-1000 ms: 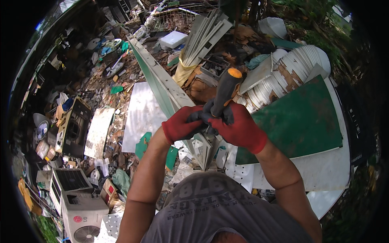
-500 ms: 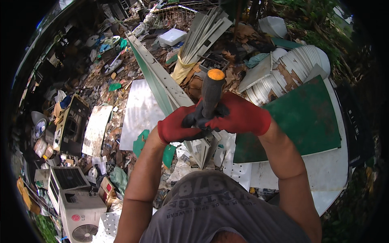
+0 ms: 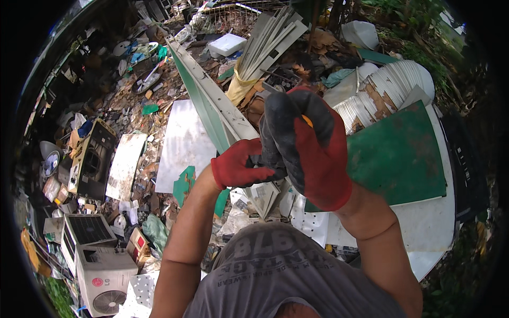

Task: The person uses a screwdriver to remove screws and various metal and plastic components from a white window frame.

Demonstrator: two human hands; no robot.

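Observation:
My right hand (image 3: 313, 148), in a red and black work glove, is wrapped round a tool handle. Only a bit of the handle's orange end (image 3: 307, 121) shows between the fingers; the rest is hidden. Close by on the left, my left hand (image 3: 248, 164) wears a matching glove. Its fingers are closed just below the right hand, and what they hold is covered. Beneath both hands a long pale metal frame with a green side (image 3: 214, 108) slants from the far left toward my body. Its near end (image 3: 262, 199) lies in front of my shirt.
Scrap covers the ground. A green panel (image 3: 397, 153) rests on a white sheet at right, near a ribbed white drum (image 3: 395, 87). White panels (image 3: 185, 146) lie left, and an air-conditioner unit (image 3: 106, 278) stands near left. Metal strips (image 3: 270, 47) fill a yellow sack ahead.
My right hand has shifted up and closed over the handle, hiding its black grip and most of its orange end. The left hand stays nearly in place.

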